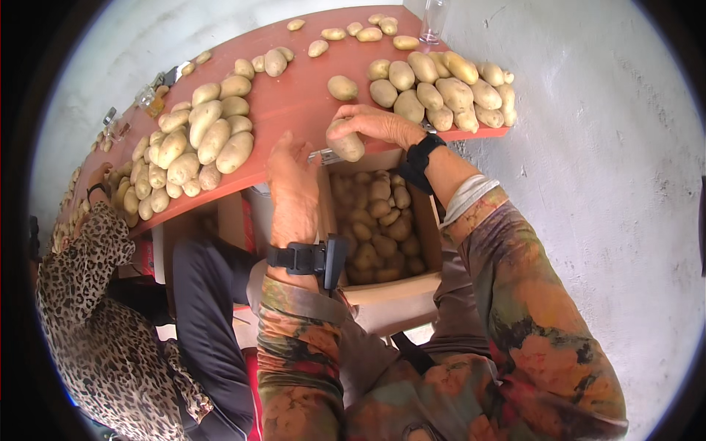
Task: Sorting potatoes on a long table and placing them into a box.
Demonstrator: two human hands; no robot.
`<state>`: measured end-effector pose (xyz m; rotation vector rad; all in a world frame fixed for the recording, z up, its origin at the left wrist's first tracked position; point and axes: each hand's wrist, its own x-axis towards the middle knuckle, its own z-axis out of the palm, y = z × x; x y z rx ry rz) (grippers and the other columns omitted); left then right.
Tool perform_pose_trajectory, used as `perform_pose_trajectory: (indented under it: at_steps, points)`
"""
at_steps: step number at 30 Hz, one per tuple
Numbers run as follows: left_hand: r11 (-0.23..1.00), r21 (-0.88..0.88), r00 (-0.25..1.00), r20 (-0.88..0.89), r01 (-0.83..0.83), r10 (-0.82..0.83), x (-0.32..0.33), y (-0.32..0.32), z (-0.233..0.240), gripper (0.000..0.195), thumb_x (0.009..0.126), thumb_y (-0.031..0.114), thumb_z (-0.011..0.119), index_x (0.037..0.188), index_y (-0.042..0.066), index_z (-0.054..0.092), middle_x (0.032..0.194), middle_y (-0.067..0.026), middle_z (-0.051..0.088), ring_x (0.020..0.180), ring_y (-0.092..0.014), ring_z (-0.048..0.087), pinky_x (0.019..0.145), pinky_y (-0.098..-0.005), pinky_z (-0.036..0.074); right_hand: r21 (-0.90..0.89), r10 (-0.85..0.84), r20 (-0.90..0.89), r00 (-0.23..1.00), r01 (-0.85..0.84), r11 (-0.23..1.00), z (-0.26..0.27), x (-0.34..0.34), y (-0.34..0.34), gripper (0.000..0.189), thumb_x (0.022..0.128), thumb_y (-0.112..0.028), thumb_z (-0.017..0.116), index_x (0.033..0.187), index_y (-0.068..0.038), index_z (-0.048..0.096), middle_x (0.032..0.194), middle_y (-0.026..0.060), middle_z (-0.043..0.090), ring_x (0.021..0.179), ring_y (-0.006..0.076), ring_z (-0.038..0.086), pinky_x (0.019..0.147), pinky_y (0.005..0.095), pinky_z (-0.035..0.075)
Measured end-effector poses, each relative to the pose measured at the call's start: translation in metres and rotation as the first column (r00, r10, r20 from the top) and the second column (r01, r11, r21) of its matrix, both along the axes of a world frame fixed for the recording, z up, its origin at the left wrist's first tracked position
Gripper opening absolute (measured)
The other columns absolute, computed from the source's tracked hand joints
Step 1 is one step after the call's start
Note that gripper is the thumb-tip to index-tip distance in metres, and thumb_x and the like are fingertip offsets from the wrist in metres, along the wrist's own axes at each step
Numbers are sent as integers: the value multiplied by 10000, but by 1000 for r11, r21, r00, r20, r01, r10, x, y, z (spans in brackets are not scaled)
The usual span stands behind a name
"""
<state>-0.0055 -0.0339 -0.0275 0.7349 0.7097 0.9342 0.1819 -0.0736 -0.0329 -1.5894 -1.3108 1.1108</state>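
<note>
My right hand [383, 124] grips a potato [347, 147] between thumb and fingers, just above the front edge of the red table [287, 105]. Left of it, my left hand [292, 176] is raised at the table edge with nothing visible in it, its fingers apart. A small metal fitting [329, 157] shows at the edge between both hands. Below, between my knees, an open cardboard box [394, 291] holds many potatoes [380, 237]. One loose potato [342, 87] lies on the table beyond my right hand.
Potato heaps stand on the table at left [185, 146] and right [436, 88]. Several loose potatoes [369, 34] lie farther back. A clear glass [433, 22] stands near the grey wall [579, 165]. At left, a person in a leopard-print top [110, 331] reaches towards the potatoes.
</note>
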Motion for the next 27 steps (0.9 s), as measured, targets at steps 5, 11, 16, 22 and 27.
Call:
perform_pose_trajectory:
  at_steps: [5, 11, 16, 22, 27]
  points:
    - [1000, 23, 1000, 14, 1, -1, -2, 3, 2, 560, 937, 283, 497, 1390, -2, 332, 1390, -214, 386, 1297, -339, 375, 1036, -482, 362, 47, 25, 77, 997, -28, 999, -6, 3, 0, 427, 803, -422, 688, 1015, -56, 632, 967, 38, 607, 928, 139, 540, 831, 274, 418]
    - [999, 34, 999, 34, 18, -19, -1, 1, 6, 546, 935, 251, 519, 1374, -19, 339, 1359, -214, 396, 1275, -335, 392, 1021, -478, 380, 100, 127, 153, 980, -143, 985, -16, 8, 5, 257, 845, -309, 671, 869, -53, 665, 818, -22, 626, 821, 84, 554, 772, 242, 427]
    - [998, 37, 998, 40, 53, -54, -2, 0, 6, 534, 934, 252, 531, 1358, -25, 361, 1344, -211, 403, 1266, -332, 400, 1018, -476, 383, 101, 133, 178, 975, -153, 983, -21, 11, 6, 342, 796, -352, 689, 961, -52, 689, 933, 45, 670, 926, 153, 590, 835, 283, 437]
    - [997, 54, 998, 41, 55, -57, 1, -1, -4, 521, 936, 265, 524, 1353, -15, 382, 1350, -204, 405, 1260, -325, 407, 1022, -473, 373, 184, 97, 86, 992, -112, 976, -31, 11, 1, 272, 827, -272, 665, 975, -45, 690, 934, 30, 686, 918, 128, 604, 847, 271, 454]
    - [995, 89, 997, 61, 46, -52, 4, -11, -7, 537, 939, 295, 511, 1372, 4, 386, 1362, -195, 409, 1246, -315, 424, 1005, -452, 376, 259, 130, 240, 962, -193, 946, -24, 7, -12, 213, 861, -198, 650, 993, -32, 654, 942, 15, 655, 929, 113, 565, 866, 273, 437]
